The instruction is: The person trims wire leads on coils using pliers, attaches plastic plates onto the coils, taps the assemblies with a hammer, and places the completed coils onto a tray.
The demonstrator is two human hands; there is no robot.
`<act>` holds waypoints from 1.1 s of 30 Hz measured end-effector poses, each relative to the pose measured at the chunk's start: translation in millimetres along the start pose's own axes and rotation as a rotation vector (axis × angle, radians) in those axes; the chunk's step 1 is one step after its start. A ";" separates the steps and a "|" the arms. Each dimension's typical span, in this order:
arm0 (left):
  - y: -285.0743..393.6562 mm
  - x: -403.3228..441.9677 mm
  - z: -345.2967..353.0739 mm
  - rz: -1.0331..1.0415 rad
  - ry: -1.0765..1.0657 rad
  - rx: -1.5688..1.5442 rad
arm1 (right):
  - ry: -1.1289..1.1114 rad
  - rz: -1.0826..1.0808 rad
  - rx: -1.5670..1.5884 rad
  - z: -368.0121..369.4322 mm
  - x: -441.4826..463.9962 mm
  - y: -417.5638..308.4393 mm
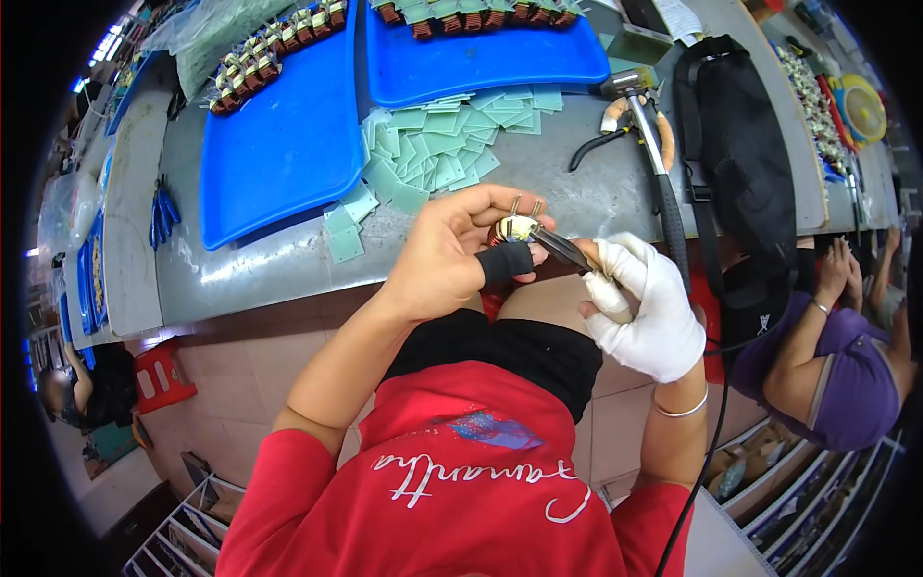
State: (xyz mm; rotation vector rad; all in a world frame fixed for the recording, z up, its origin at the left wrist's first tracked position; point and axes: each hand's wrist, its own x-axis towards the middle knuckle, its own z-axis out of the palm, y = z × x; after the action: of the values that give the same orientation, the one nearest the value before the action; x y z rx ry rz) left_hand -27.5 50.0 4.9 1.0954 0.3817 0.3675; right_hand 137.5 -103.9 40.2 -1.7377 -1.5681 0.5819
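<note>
My left hand (435, 252), with a black sleeve on its thumb, pinches a small wound coil (516, 229). The coil has pale yellow wrapping and metal pins that point up and away from me. In a white fabric glove, my right hand (656, 313) is closed around the wrapped handles of a pair of pliers (565, 249). The dark jaws reach the right side of the coil, near its pins. Whether they grip a pin is too small to tell. Both hands are just off the table's front edge, above my lap.
Pale green sheets (437, 144) lie heaped on the metal table (260, 279). Blue trays (288, 163) hold rows of coils. A hammer (659, 154), other pliers (615, 130) and a black bag (745, 144) lie at right. Another person (832, 370) sits at far right.
</note>
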 end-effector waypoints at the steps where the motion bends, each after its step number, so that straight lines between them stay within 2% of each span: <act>1: 1.2 -0.4 1.0 -0.028 -0.009 -0.009 | -0.020 0.009 0.008 -1.9 1.1 -0.4; 12: -10.4 -2.2 6.6 0.106 -0.025 0.080 | -0.036 -0.034 0.128 -2.8 -2.9 16.3; 18: -4.4 -1.5 13.5 0.114 0.073 0.039 | 0.085 0.059 0.146 10.9 -6.6 5.5; 20: -12.9 0.9 8.6 0.149 0.086 0.045 | 0.216 0.043 0.026 18.3 -9.2 -2.8; 21: -17.9 2.6 4.8 0.184 0.053 0.079 | 0.211 0.133 0.031 21.5 -11.8 -8.3; 26: -19.0 0.4 5.5 0.172 0.024 0.137 | 0.183 0.171 -0.145 31.4 -14.0 -24.8; 33: -17.7 1.2 11.2 0.260 0.107 0.364 | 0.191 0.229 -0.319 36.6 -14.2 -39.7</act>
State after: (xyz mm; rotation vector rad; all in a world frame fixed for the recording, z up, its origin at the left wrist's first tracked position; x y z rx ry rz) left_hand -19.4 34.5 -6.7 1.4911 0.4120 0.6045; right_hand 82.2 -109.9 44.7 -2.1625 -1.3945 0.2707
